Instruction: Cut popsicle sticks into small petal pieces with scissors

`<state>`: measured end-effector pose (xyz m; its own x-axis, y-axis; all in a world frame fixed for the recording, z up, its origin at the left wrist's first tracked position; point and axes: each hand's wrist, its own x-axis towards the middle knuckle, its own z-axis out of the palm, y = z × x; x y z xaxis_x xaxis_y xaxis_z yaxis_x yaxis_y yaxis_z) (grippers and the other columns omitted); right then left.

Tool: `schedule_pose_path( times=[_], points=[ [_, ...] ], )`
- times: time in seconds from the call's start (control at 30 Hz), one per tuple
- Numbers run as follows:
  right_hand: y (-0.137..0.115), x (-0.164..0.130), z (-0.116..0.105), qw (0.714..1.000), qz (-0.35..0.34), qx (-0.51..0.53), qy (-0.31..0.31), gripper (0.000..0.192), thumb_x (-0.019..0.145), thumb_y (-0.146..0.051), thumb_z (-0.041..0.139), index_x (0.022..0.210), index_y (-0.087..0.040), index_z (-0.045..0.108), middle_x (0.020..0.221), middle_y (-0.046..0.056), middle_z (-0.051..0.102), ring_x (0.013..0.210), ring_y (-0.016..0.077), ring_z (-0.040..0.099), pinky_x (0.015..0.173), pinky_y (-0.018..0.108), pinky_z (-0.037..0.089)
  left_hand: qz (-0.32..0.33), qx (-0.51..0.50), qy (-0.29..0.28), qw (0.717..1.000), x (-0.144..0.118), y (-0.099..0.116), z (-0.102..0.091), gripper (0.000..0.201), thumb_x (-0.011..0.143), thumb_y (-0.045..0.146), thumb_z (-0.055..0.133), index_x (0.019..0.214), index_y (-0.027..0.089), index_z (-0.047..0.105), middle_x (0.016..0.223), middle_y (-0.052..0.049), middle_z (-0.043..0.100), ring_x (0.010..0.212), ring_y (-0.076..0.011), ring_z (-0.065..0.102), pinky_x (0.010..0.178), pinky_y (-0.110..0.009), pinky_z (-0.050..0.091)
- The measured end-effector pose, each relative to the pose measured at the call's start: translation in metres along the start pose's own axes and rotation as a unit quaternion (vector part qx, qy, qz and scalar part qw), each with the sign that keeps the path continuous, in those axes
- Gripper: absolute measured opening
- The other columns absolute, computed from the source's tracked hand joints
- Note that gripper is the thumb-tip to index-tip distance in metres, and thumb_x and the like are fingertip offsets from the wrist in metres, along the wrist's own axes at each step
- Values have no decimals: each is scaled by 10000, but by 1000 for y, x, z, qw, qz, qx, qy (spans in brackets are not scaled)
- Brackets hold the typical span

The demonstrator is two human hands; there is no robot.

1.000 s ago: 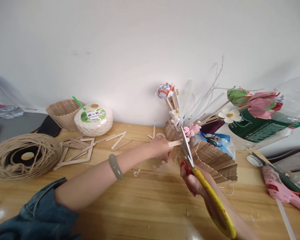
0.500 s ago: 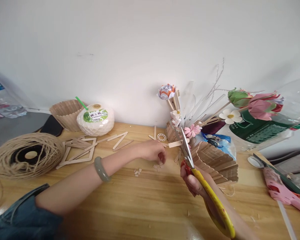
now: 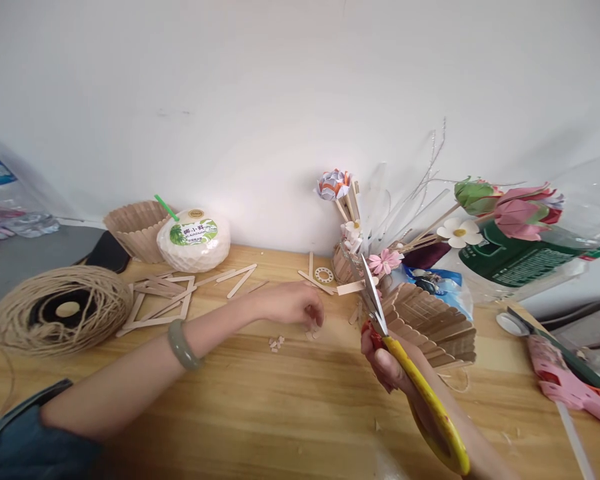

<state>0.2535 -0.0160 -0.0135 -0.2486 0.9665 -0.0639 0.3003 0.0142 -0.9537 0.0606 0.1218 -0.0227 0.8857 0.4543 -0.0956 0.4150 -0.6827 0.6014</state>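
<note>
My right hand grips a pair of scissors with yellow and red handles, blades pointing up and away. A pale flat stick appears at the blades; whether it lies between or behind them I cannot tell. My left hand, a bracelet on its wrist, is low over the table with fingers curled down. Small cut wood bits lie right under its fingertips; whether one is pinched is hidden. A second little pile of wood bits sits nearer me.
Left: a twine ball, craft sticks, a fluted wooden container and a white coconut with a straw. Right: a craft-stick basket, paper flowers, a large bottle and a pink glue gun. A wall stands behind.
My left hand and forearm have shifted slightly left and toward me, fingers still curled by the wood bits. My right hand and the scissors have stayed put.
</note>
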Motion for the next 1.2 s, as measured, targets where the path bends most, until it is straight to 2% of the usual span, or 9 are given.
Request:
schedule_pose_path(
  times=[0.1, 0.3, 0.43, 0.53, 0.63, 0.77, 0.9, 1.07, 1.2],
  points=[
    [0, 0, 1, 1000, 1, -1, 1, 382, 861, -580, 418, 734, -221, 394, 652, -56, 297, 583, 136, 243, 531, 257, 220, 2, -1, 14, 1000, -5, -3, 0, 146, 753, 162, 606, 853, 209, 702, 854, -3, 683, 863, -156, 581, 752, -212, 407],
    [1, 2, 1, 1000, -5, -3, 1, 389, 866, -587, 400, 742, -219, 402, 656, -57, 300, 582, 134, 244, 533, 257, 226, -43, -22, 52, 997, -15, -5, 7, 264, 623, 314, 732, 850, 188, 684, 811, -27, 661, 813, -201, 586, 678, -248, 418],
    [1, 1, 0, 1000, 2, -16, 3, 374, 876, -571, 392, 749, -220, 394, 666, -56, 302, 594, 136, 253, 547, 257, 239, -77, -83, 118, 987, -22, -7, -8, 206, 754, 286, 609, 920, 174, 656, 915, -34, 685, 856, -170, 608, 753, -243, 435],
    [-5, 1, 1, 999, 24, -44, 8, 403, 847, -610, 401, 749, -219, 385, 665, -55, 302, 595, 137, 259, 542, 254, 243, -104, -132, 190, 967, -30, 2, -21, 277, 869, 330, 437, 965, 140, 616, 959, -58, 692, 896, -160, 614, 812, -265, 443],
    [-14, 3, 5, 993, 61, -104, -1, 447, 801, -651, 426, 735, -212, 380, 669, -49, 309, 611, 142, 276, 542, 252, 248, -104, -201, 212, 951, -38, 21, -20, 326, 888, 361, 403, 925, 121, 620, 954, -73, 700, 888, -158, 628, 830, -287, 459],
    [-22, 4, 13, 981, 88, -170, -5, 396, 797, -591, 471, 720, -211, 387, 639, -49, 341, 604, 146, 299, 530, 247, 270, -65, -433, 189, 879, -47, 41, -4, 234, 795, 280, 567, 945, 113, 635, 915, -77, 707, 862, -173, 645, 801, -302, 488],
    [-20, 2, 17, 961, 97, -259, 5, 323, 817, -528, 460, 748, -217, 404, 643, -41, 379, 591, 151, 329, 517, 243, 293, -95, -514, 215, 825, -51, 48, 3, 194, 782, 229, 518, 858, 130, 667, 828, -57, 710, 714, -145, 647, 697, -274, 500],
    [-20, 3, 17, 951, 105, -291, -6, 320, 807, -530, 467, 759, -217, 417, 658, -29, 421, 602, 165, 385, 533, 249, 321, -104, -511, 227, 822, -51, 53, 4, 164, 690, 253, 670, 795, 127, 658, 748, -32, 691, 638, -117, 609, 653, -249, 499],
    [-24, 3, 20, 950, 91, -298, -25, 343, 818, -545, 423, 731, -214, 436, 645, -23, 441, 598, 170, 416, 531, 251, 341, -119, -513, 236, 817, -49, 54, 7, 118, 692, 224, 673, 743, 119, 661, 660, -11, 666, 593, -91, 577, 613, -215, 492]
  ],
)
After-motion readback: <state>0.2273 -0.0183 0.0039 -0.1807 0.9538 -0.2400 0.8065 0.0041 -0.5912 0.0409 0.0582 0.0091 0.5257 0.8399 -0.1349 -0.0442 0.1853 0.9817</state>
